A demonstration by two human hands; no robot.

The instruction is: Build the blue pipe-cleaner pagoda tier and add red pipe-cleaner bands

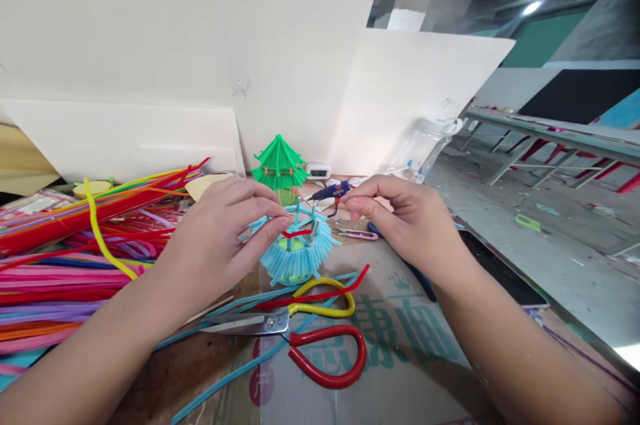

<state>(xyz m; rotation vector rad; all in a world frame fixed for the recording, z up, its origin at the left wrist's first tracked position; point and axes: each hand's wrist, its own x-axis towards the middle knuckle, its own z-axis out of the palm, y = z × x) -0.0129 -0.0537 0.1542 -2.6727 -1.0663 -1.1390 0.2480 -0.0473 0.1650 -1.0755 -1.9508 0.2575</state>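
Observation:
My left hand is closed in a pinch, with a short red pipe cleaner coming out from its fingertips. That piece lies over a light-blue pipe-cleaner ring, which has upright blue posts and a green middle. To the right, my right hand has thumb and forefinger pressed together; whatever they hold is too small to make out. A dark blue glue gun appears just beyond those fingertips. Behind the ring stands a green pipe-cleaner roof in two tiers.
Scissors with yellow and red handles lie in front on cardboard. Bundles of coloured pipe cleaners fill the left side. Pink snips, a small white digital display, a clear bottle and a dark tablet are around.

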